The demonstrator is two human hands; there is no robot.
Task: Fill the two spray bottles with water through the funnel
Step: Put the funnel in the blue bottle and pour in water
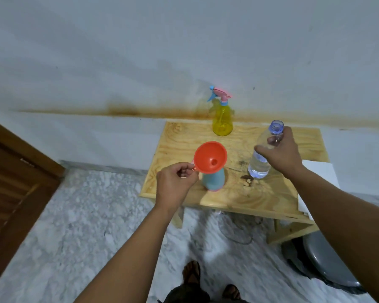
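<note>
On the small wooden bench (269, 193) my two hands are busy. My left hand (175, 182) pinches the little handle of the round orange plastic funnel (210, 157) between thumb and fingers, so that grip is closed on the funnel. My right hand (280, 152) curls round the upper part of the clear plastic water bottle (259, 165), just under its open blue neck, so that grip is closed on the bottle. The bottle stands upright on the bench and has no cap on. It has water in the lower part, and I cannot tell just how high the water goes.

The funnel sits on top of the light blue spray bottle (212, 179), near the front of the bench. Its wide mouth tips a bit toward me, and I can see the hole in the middle. The blue bottle has no spray top on it. I cannot see if there is any water in it.

Farther back, close to the wall, stands the yellow spray bottle with the pink and blue spray top (222, 119). Its top is on. I cannot tell if it holds water.

I think the job is only near its start. The funnel is in place and the water is ready, but nothing is being poured right now. I think the blue bottle gets water first. The yellow one needs its top off before the funnel can go in.
</note>
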